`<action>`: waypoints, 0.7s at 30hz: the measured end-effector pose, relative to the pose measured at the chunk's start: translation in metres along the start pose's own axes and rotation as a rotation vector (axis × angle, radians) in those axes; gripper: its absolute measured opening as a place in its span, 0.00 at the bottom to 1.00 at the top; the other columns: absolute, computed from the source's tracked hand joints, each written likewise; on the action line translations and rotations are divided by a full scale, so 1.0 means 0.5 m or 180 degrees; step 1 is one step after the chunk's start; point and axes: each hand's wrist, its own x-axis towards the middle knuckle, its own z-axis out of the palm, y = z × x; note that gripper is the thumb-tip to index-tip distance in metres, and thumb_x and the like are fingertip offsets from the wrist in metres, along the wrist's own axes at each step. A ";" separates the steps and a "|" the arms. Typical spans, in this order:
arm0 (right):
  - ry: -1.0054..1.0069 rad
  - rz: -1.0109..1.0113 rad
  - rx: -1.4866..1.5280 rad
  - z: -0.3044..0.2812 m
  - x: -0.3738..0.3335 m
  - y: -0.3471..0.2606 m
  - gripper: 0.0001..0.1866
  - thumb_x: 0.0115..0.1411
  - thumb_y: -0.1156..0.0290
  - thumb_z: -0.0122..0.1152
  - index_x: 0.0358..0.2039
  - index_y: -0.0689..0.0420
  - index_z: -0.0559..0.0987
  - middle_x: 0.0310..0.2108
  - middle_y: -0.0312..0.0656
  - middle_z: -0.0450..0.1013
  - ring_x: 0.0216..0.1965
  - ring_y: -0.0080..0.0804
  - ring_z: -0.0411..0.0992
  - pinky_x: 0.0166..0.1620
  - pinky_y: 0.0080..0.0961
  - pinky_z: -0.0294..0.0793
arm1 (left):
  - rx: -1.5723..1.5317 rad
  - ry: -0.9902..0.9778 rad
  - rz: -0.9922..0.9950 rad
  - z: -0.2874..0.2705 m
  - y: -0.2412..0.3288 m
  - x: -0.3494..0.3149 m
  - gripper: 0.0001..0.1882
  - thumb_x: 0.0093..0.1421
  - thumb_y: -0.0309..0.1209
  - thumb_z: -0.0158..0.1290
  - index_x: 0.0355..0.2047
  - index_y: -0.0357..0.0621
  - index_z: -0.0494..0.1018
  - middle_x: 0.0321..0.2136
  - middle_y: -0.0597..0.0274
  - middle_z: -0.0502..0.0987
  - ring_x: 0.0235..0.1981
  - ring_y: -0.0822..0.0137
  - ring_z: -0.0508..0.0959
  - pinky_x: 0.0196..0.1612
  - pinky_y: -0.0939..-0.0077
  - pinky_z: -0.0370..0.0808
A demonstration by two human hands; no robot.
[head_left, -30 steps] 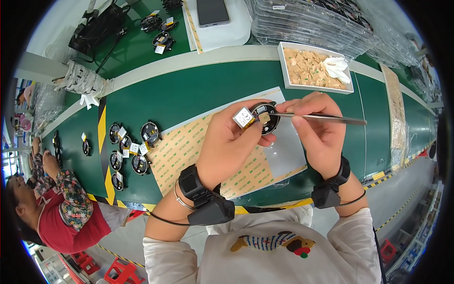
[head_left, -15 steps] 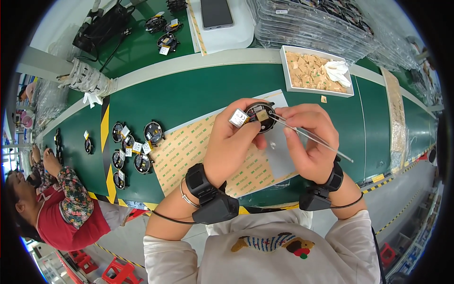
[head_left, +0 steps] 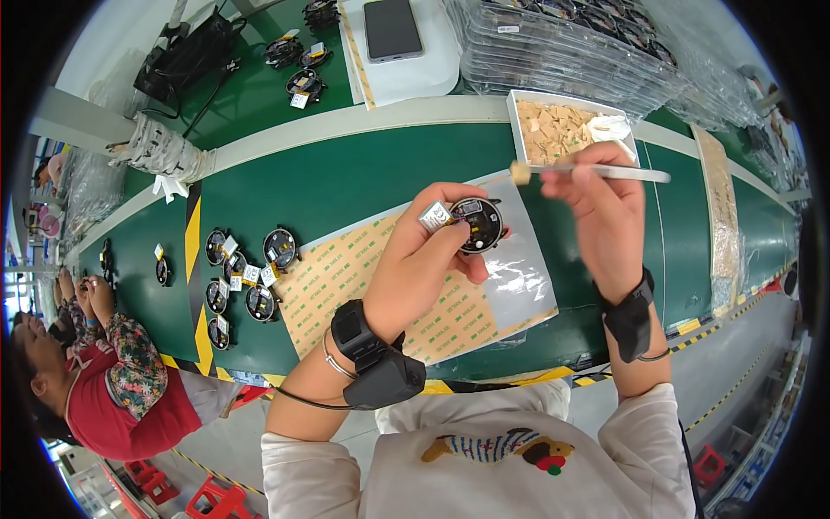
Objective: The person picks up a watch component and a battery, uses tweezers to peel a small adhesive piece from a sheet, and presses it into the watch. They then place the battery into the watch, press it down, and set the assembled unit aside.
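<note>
My left hand grips a round black watch housing whose open inside faces up. A small white-labelled battery sticks out at its left, by my thumb. Up and to the right, my right hand is closed on metal tweezers. At the tweezers' tip hangs a small tan paper piece, apart from the housing. Beneath my left hand lies a sheet of tan adhesive backing with green print, its right part bare and shiny grey.
A white box of tan paper scraps stands beyond my right hand. Several watch housings with batteries lie left of the sheet. Farther back are a phone and stacked clear trays. Another person sits at the left.
My right hand has moved up and right, away from the housing. The tan piece that was on the housing is now at the tweezers' tip. My left hand keeps its hold.
</note>
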 end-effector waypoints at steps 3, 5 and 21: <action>0.0795 -0.1043 -0.3554 -0.037 0.023 -0.017 0.04 0.56 0.77 0.55 0.32 0.62 0.72 0.31 0.37 0.71 0.32 0.24 0.71 0.35 0.19 0.70 | 0.0280 -0.0176 -0.0237 0.000 0.001 0.003 0.15 0.61 0.23 0.36 0.47 0.37 0.65 0.38 0.47 0.75 0.21 0.72 0.73 0.27 0.80 0.73; 0.0828 -0.0942 -0.3672 -0.041 0.025 -0.019 0.04 0.56 0.76 0.56 0.32 0.62 0.73 0.31 0.36 0.71 0.31 0.23 0.70 0.35 0.18 0.69 | 0.0348 -0.0225 -0.0295 0.000 -0.001 0.003 0.15 0.61 0.24 0.37 0.47 0.38 0.65 0.36 0.50 0.76 0.21 0.73 0.73 0.27 0.81 0.73; -0.0126 -0.1588 -0.2092 -0.012 0.008 0.026 0.08 0.53 0.82 0.49 0.33 0.63 0.75 0.31 0.38 0.70 0.32 0.24 0.69 0.38 0.18 0.69 | 0.1141 -0.0339 -0.0413 0.029 -0.005 0.007 0.14 0.64 0.26 0.38 0.49 0.40 0.64 0.34 0.59 0.76 0.28 0.74 0.77 0.29 0.84 0.76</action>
